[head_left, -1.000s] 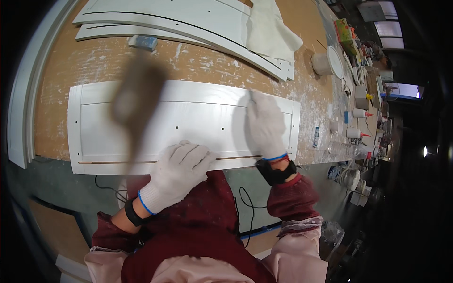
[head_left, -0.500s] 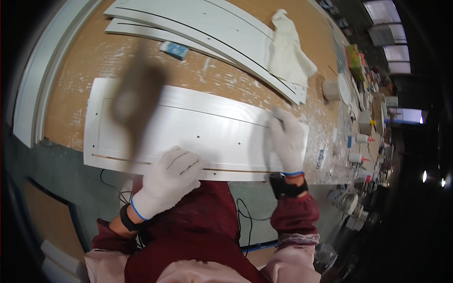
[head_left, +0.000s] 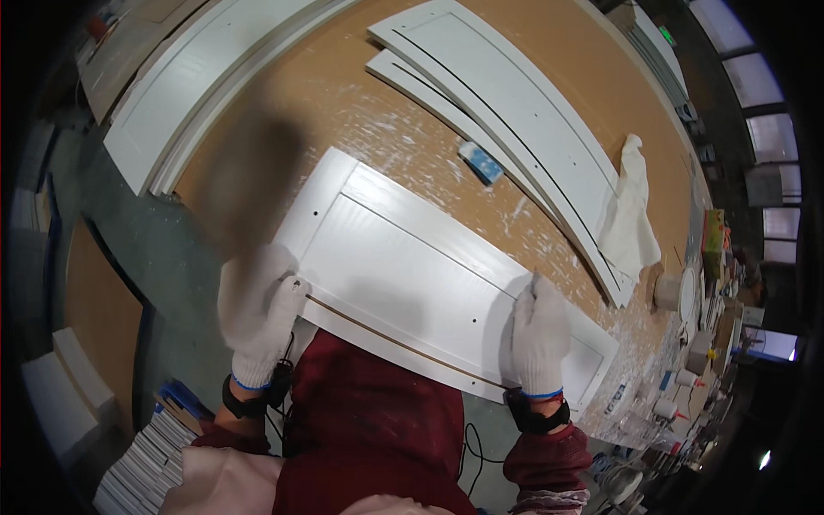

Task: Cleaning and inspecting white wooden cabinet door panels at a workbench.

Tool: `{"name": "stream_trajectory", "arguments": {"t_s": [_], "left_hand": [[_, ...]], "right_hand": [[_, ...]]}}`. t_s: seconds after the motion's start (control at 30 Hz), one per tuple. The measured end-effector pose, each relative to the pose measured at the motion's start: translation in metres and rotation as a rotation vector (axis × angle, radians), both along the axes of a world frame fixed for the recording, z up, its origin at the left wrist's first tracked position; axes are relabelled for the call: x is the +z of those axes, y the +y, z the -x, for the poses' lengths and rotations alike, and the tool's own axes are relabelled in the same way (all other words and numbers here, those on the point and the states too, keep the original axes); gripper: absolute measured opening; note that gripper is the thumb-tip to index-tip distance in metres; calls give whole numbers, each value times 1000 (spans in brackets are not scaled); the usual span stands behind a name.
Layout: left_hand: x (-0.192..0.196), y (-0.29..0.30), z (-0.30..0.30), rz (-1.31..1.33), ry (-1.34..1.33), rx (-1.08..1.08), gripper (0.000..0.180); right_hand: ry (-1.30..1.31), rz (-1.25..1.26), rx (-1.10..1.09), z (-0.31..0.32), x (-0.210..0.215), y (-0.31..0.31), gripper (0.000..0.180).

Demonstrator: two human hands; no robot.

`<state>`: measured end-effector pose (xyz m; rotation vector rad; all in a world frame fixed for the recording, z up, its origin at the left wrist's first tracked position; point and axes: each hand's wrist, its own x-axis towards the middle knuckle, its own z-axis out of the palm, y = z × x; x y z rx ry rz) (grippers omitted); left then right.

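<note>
A long white panel (head_left: pixel 403 275) with a grooved border, small holes and a brown slot along its near edge lies at the table's front. My left hand (head_left: pixel 257 322), in a white knit glove, closes on the panel's near left corner, its thumb at the edge. A dark blurred smear in the picture covers part of those fingers. Over the panel's right part is my gloved right hand (head_left: pixel 541 335), fingers drawn together. A small dark tip shows at its fingertips, too little to name.
Beyond lie two white slotted panels (head_left: pixel 532 112), overlapping, with a cream cloth (head_left: pixel 631 210) on their right end. A small blue-and-white block (head_left: pixel 481 163) sits beside them. White boards (head_left: pixel 197 94) are stacked at the far left. A round tub (head_left: pixel 678 290) and white bottles (head_left: pixel 687 378) stand at the right.
The whole view has turned, so the panel and table now slant down to the right. My left hand has gone from the panel's near edge to its left corner. My right hand remains over the right part.
</note>
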<state>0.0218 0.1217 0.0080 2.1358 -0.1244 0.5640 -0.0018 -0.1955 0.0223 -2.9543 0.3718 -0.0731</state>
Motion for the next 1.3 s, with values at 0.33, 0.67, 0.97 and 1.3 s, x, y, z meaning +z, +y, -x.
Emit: {"name": "stream_trajectory", "arguments": {"t_s": [0.33,0.67,0.97,1.3], "left_hand": [[-21,35,18,136,224,194,41],[-45,44,34,380,436,-20,53],[-64,36,47,765,476,-10,58],[-63,45,44,836,400,108,46]], "right_hand": [[224,18,491,-89,17,134,17],[183,-16,689,-143,20,175,26],[224,-124,1027,-111,19,179,19],[166,-135,1335,-84,15,199,22]]}}
